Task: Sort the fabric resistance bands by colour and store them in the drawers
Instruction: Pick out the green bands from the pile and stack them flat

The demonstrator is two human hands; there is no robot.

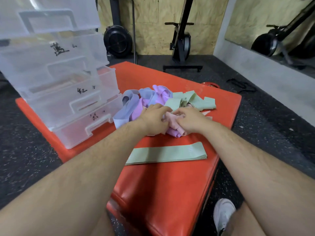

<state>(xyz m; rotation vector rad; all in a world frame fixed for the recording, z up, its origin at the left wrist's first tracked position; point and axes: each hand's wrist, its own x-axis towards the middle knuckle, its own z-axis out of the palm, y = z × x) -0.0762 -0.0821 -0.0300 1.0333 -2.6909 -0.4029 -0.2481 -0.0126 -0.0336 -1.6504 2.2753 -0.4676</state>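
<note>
A tangled pile of fabric resistance bands (pixel 153 97) in lavender, pink-purple, pale pink and sage green lies on an orange mat (pixel 163 181). My left hand (pixel 152 119) and my right hand (pixel 188 120) rest on the near side of the pile, both pinching a pale pink band (pixel 172 119) between them. A flat stack of green bands (pixel 167 155) lies nearer to me on the mat. A clear plastic drawer unit (pixel 56 79) with handwritten labels stands at the left, its drawers pulled out in steps.
Black speckled rubber floor surrounds the mat. Exercise machines (pixel 181 41) stand against the plywood wall behind, and a mirror is at the right. My white shoe (pixel 224 213) is at the lower right beside the mat.
</note>
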